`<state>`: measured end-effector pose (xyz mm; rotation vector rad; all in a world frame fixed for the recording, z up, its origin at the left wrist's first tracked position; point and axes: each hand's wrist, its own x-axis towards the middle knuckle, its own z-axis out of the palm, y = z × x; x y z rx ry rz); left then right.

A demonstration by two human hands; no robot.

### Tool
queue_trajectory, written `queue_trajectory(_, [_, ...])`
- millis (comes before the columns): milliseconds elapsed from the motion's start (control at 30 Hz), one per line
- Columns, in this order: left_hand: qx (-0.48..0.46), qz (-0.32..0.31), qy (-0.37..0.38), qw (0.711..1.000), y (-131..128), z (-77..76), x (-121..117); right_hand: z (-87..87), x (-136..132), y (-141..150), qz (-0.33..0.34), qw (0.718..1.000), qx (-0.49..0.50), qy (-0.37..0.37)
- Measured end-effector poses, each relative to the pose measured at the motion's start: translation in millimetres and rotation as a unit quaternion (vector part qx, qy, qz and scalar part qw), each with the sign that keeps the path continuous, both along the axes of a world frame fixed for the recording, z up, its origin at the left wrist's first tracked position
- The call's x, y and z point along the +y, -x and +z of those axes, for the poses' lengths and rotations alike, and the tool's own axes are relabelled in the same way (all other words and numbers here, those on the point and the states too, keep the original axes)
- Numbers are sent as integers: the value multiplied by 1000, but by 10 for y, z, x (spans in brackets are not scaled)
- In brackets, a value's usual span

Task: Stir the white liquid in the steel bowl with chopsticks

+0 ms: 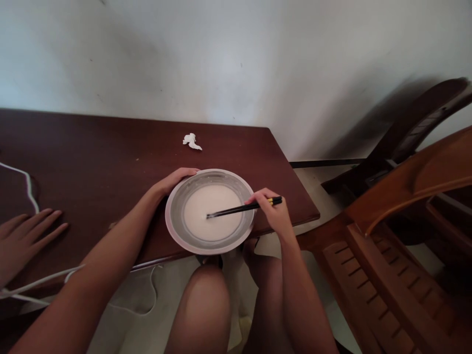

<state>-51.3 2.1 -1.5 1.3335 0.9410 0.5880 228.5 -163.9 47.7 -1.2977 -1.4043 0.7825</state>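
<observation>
A wide metal bowl [176, 216] sits at the table's front edge, its near side reaching out past that edge. Inside it is a pale, milky liquid [206, 201]. My left hand [179, 178] grips the bowl's far left rim, its fingers partly hidden behind it. In my right hand [272, 209], at the bowl's right rim, is a pair of black chopsticks [232, 211] with gold bands. They slant left across the bowl, held close together, and their whitened tips are at the liquid near its middle.
A crumpled white tissue [191, 141] lies behind the bowl on the dark wooden table [92, 152]. Another person's hand [33, 236] rests flat at the left, near a white cable [29, 189]. Wooden chairs [368, 265] stand to the right; a wall [206, 59] rises behind.
</observation>
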Motion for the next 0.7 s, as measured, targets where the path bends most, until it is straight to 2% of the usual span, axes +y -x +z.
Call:
queue_trajectory(67, [5, 2, -8, 1000, 0, 3, -4, -3, 5, 9, 20, 999, -38, -10])
queue_trajectory(133, [9, 1, -17, 1000, 4, -2, -2, -8, 8, -11, -28, 998, -46, -26])
queue_trajectory(200, [10, -4, -18, 1000, 9, -9, 3, -13, 7, -40, -85, 996, -16, -29])
queue_trajectory(233, [10, -6, -15, 1000, 11, -10, 6, -16, 4, -48, -91, 996, 1, -24])
queue_trajectory(300, [11, -9, -8, 1000, 10, -9, 8, -25, -1, -45, -49, 999, 12, -9])
queue_trajectory(400, [12, -2, -5, 1000, 5, -3, 6, -41, -2, -27, 25, 999, -28, -9])
queue_trajectory(467, [11, 3, -2, 1000, 3, -2, 4, -44, -2, -40, -4, 999, -38, -24])
queue_trajectory(567, [7, 3, 2, 1000, 5, -9, 8, -31, -13, -71, -73, 997, -3, -30])
queue_trajectory(633, [5, 10, 5, 1000, 5, -14, 10, -20, -19, -63, -51, 998, 9, -19])
queue_trajectory(700, [5, 18, 12, 1000, 0, -16, 8, -16, -16, -34, 7, 1000, -8, -7])
